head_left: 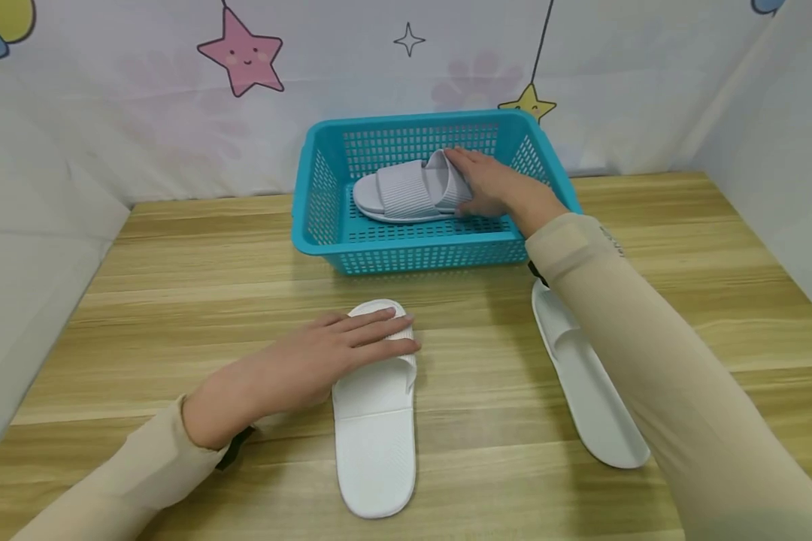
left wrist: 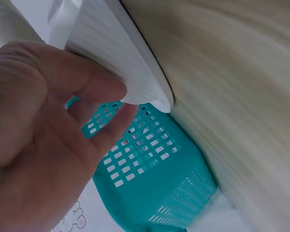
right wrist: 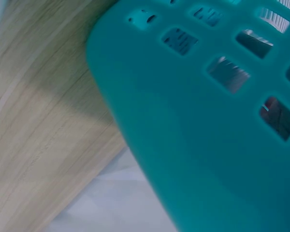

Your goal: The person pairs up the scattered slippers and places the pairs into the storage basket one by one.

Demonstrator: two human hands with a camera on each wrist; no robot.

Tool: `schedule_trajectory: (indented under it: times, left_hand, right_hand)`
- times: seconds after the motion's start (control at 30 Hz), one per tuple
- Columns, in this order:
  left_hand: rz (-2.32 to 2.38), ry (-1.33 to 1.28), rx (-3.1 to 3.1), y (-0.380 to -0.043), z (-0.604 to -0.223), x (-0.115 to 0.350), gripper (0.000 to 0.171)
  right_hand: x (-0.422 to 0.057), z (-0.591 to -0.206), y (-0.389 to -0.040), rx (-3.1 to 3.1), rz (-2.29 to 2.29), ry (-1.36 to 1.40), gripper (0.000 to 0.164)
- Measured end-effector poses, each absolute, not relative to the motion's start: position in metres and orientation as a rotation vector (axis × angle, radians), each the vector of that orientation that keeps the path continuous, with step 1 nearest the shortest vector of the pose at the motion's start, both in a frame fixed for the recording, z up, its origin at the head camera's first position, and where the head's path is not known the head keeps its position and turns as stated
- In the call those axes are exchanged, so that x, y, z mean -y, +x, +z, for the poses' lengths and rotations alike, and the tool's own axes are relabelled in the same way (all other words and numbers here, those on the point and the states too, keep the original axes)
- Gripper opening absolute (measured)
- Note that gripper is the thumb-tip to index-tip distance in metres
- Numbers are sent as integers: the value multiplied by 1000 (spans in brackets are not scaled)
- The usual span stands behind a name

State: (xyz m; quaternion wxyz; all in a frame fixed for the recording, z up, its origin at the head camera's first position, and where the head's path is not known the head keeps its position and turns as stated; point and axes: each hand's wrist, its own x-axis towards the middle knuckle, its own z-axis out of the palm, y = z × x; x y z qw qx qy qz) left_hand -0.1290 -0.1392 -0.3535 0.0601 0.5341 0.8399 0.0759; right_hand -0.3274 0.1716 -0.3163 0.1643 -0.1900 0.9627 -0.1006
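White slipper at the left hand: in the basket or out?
Out: the white slipper is on the wooden tabletop, in front of the turquoise basket.

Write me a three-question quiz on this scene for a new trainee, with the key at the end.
1. Which hand reaches into the blue basket?
A) left
B) right
C) both

2. True or false: the gray slippers lie on the tabletop outside the basket.

3. How many white slippers are on the wooden table?

Key:
1. B: the right hand is in the basket.
2. False: the gray slippers are inside the basket.
3. Two: one beneath the left hand, the other partly hidden by the right sleeve in the head view.
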Motion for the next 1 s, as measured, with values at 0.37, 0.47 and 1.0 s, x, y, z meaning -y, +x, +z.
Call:
schedule_trajectory:
  times: [0.37, 0.47, 1.0]
  left_hand:
    - [434, 1643, -2525, -129, -359, 140, 106]
    - [401, 1592, -2565, -125, -359, 137, 99]
    - [228, 1544, -2679, -117, -357, 118, 54]
  right_hand:
    - [-168, -315, -329, -2752, -299, -580, 103]
    - [-168, -314, -329, -2757, -286, -588, 104]
    - [-173, -309, -324, -2893, -263, -635, 107]
